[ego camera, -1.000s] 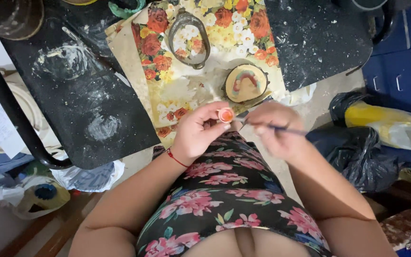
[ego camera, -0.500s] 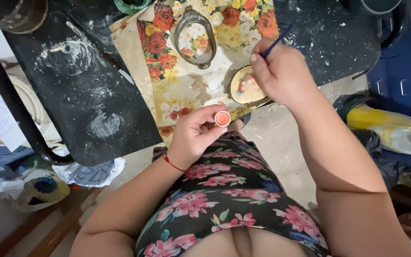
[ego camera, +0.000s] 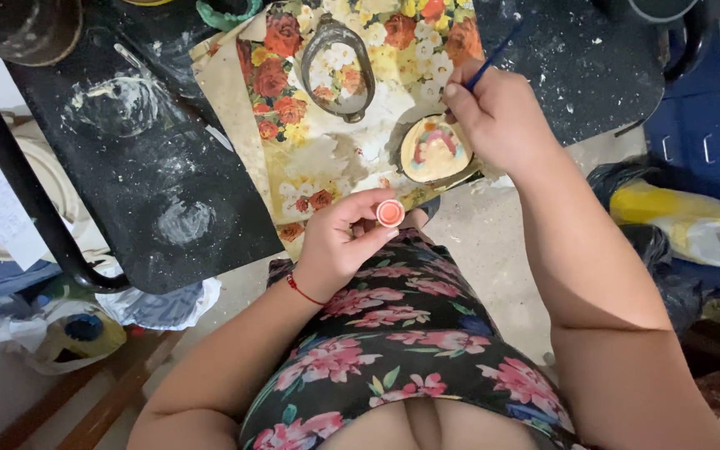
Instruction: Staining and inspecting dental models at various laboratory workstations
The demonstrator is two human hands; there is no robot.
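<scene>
My left hand (ego camera: 343, 242) holds a small round pot of orange-red paint (ego camera: 390, 212) between thumb and fingers, just in front of the table edge. My right hand (ego camera: 497, 117) grips a thin blue-handled paintbrush (ego camera: 489, 62), its tip hidden behind my fingers, right beside a small cream oval piece (ego camera: 435, 150) with a painted coloured arch. That piece lies on a floral-print sheet (ego camera: 293, 92) spread over the black table (ego camera: 168, 192).
A grey oval frame (ego camera: 337, 71) rests on the floral sheet behind the piece. White powdery smears mark the black tabletop. A black tube leg (ego camera: 18, 175) runs down the left. A yellow bag (ego camera: 685, 221) and blue drawers (ego camera: 706, 125) are on the right.
My right hand has risen from my lap to the table with the brush and now sits by the oval piece. My left hand keeps the paint pot almost still.
</scene>
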